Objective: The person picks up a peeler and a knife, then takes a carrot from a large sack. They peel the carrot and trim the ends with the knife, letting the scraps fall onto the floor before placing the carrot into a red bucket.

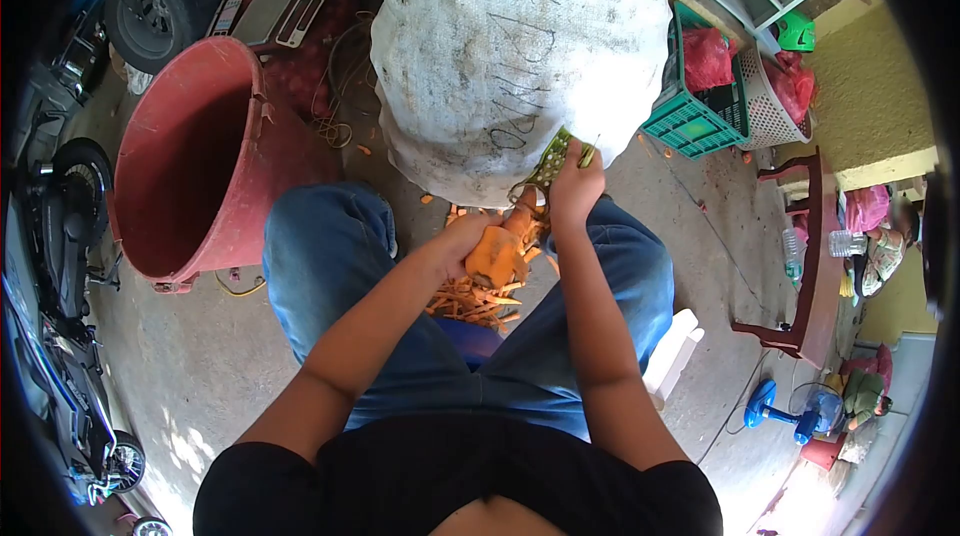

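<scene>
Between my knees, my left hand [468, 244] grips a large orange root vegetable [494, 258] that looks partly peeled. My right hand [577, 186] is closed on a green patterned tool [550, 160] with light spots, just above the vegetable's upper end. Whether the tool touches the vegetable is hard to tell. Orange peelings [470, 304] lie in a heap beneath my hands, over something dark blue [468, 341]. A big white sack [480, 66] with dark handwriting stands directly in front.
A red tub [185, 166] stands at the left, near a tyre [160, 11] and a motorcycle [65, 236]. At the right are a green crate [695, 121], a white basket [775, 101], a wooden bench [815, 266] and a blue fan [790, 414]. Two people appear at the far right.
</scene>
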A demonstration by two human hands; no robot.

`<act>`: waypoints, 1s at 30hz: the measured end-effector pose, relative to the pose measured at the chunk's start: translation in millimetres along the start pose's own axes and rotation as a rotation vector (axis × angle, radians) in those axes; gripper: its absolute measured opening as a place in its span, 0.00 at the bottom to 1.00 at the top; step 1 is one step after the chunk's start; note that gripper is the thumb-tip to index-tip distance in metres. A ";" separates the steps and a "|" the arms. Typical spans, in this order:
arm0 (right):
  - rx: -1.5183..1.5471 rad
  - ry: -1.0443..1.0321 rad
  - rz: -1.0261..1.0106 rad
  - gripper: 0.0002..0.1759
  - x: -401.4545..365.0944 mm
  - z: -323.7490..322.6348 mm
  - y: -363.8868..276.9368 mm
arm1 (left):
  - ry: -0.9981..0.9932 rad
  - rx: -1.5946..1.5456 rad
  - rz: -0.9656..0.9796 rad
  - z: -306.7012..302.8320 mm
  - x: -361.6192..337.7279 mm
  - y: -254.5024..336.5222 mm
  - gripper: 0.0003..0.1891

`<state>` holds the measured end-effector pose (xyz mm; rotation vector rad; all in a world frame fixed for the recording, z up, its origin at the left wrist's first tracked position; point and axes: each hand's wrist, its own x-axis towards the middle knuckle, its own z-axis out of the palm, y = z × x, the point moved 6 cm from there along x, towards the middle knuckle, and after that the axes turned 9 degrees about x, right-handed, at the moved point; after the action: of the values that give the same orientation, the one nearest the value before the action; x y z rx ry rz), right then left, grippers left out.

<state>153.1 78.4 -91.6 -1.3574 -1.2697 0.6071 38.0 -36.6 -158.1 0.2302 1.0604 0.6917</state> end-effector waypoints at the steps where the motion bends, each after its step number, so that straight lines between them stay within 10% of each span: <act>1: -0.004 0.001 0.005 0.12 0.8 -1.1 0.8 | 0.000 0.000 -0.006 -1.1 -2.0 0.1 0.15; 11: 0.065 0.362 0.093 0.14 42.7 -50.7 18.4 | -0.120 0.139 -0.046 -10.9 -0.9 3.4 0.19; 19: 0.560 -0.121 0.496 0.14 -23.4 7.8 6.7 | -0.100 -0.187 0.149 -17.8 11.2 16.3 0.20; 30: -0.049 -0.090 -0.013 0.13 -11.2 6.3 -21.4 | -0.030 0.049 0.186 -12.2 7.3 9.9 0.17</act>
<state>137.1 66.2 -76.8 -1.3737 -1.3728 0.6385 25.7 -26.2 -164.4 0.3833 1.0363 0.8270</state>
